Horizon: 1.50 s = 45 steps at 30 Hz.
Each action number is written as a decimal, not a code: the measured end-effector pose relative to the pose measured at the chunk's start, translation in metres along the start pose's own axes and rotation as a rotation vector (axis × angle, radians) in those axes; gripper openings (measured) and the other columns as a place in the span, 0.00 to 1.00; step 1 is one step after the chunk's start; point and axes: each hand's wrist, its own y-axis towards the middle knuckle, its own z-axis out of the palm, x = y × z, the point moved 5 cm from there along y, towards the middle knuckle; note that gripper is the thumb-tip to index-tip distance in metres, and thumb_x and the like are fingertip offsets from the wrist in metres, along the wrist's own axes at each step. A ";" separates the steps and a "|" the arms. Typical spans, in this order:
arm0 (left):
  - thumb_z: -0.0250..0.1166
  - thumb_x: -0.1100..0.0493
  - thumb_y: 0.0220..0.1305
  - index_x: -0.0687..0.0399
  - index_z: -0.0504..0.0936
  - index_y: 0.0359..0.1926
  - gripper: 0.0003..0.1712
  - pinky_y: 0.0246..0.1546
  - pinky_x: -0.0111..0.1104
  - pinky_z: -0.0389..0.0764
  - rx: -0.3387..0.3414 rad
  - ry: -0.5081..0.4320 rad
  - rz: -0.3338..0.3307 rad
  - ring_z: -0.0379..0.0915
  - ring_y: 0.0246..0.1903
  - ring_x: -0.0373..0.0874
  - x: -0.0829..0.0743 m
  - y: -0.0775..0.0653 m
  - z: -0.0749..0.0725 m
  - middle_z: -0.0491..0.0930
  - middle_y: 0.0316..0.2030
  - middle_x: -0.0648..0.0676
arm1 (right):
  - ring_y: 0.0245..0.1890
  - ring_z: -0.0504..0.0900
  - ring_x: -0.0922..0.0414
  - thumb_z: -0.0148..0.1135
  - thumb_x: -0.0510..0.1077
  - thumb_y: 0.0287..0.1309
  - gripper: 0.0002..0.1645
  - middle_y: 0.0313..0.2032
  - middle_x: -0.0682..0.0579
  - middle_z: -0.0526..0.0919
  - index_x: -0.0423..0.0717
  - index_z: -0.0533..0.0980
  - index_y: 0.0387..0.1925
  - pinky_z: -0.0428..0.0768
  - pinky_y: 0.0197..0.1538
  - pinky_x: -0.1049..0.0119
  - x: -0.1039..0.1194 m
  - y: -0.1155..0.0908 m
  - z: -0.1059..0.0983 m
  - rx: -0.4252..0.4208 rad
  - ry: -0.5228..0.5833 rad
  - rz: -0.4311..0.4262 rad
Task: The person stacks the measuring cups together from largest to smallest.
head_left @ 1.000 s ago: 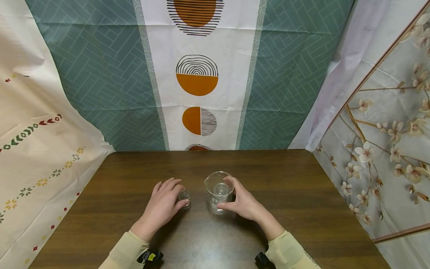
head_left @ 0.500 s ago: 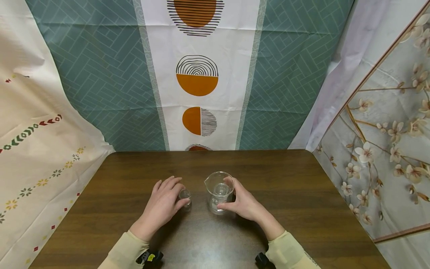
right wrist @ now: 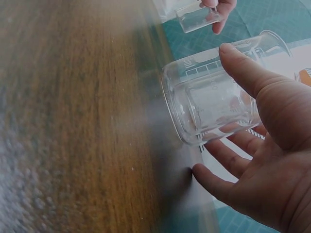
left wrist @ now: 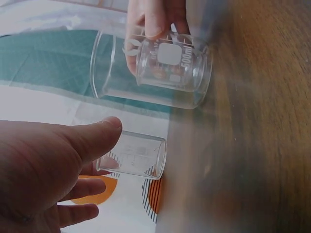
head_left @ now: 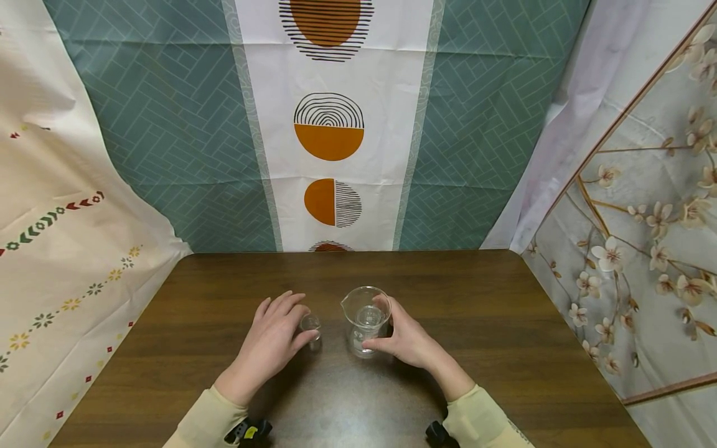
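My right hand [head_left: 411,336] grips a large clear glass beaker [head_left: 351,311] in the middle of the table, thumb at its near side. A medium beaker [head_left: 370,316] stands nested inside it; a "500ml" print shows in the left wrist view. To the left, my left hand [head_left: 270,342] pinches a small glass beaker [left wrist: 138,154] near its rim, between the thumb and the fingers behind it. That small beaker is upright, close over the tabletop, with a short gap between it and the large one. Part of its far side is hidden by the hand.
The brown wooden table [head_left: 358,404] reaches back to a green and white patterned curtain [head_left: 336,211]. A cream cloth [head_left: 73,298] hangs along the left side, a floral panel [head_left: 633,280] along the right. Dark wrist cameras sit below both sleeves.
My left hand and the small beaker have shifted slightly to the right, towards the large beaker. The right hand and the nested beakers have stayed in place.
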 end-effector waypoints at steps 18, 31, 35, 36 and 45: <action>0.85 0.47 0.63 0.57 0.89 0.51 0.24 0.71 0.70 0.66 -0.035 0.003 0.027 0.71 0.73 0.67 -0.009 0.003 -0.010 0.81 0.67 0.63 | 0.69 0.78 0.49 0.89 0.56 0.55 0.56 0.71 0.52 0.74 0.49 0.66 0.77 0.76 0.69 0.41 -0.001 0.000 0.000 -0.008 -0.009 -0.001; 0.84 0.47 0.63 0.57 0.89 0.51 0.24 0.73 0.70 0.64 -0.038 -0.005 0.036 0.70 0.74 0.67 -0.013 0.004 -0.014 0.81 0.67 0.63 | 0.70 0.77 0.48 0.88 0.55 0.56 0.56 0.73 0.51 0.74 0.49 0.66 0.78 0.75 0.70 0.41 0.000 0.000 0.000 -0.007 -0.013 -0.007; 0.84 0.47 0.63 0.57 0.89 0.51 0.24 0.73 0.70 0.63 -0.042 -0.002 0.041 0.70 0.74 0.66 -0.015 0.003 -0.016 0.81 0.68 0.63 | 0.71 0.76 0.48 0.88 0.56 0.56 0.56 0.73 0.51 0.74 0.49 0.66 0.78 0.74 0.71 0.40 0.000 -0.001 0.000 -0.006 -0.014 -0.002; 0.84 0.46 0.64 0.57 0.89 0.51 0.24 0.73 0.70 0.64 -0.044 -0.002 0.044 0.70 0.74 0.66 -0.016 0.003 -0.016 0.81 0.67 0.63 | 0.71 0.76 0.48 0.88 0.56 0.56 0.56 0.73 0.51 0.74 0.49 0.66 0.78 0.74 0.71 0.40 0.000 -0.001 0.000 -0.006 -0.015 -0.001; 0.84 0.46 0.63 0.56 0.89 0.51 0.24 0.73 0.69 0.63 -0.055 -0.009 0.063 0.70 0.74 0.66 -0.021 0.004 -0.021 0.81 0.67 0.63 | 0.71 0.76 0.49 0.88 0.56 0.56 0.56 0.73 0.51 0.75 0.49 0.66 0.78 0.74 0.71 0.40 0.001 0.000 -0.001 -0.009 -0.013 0.008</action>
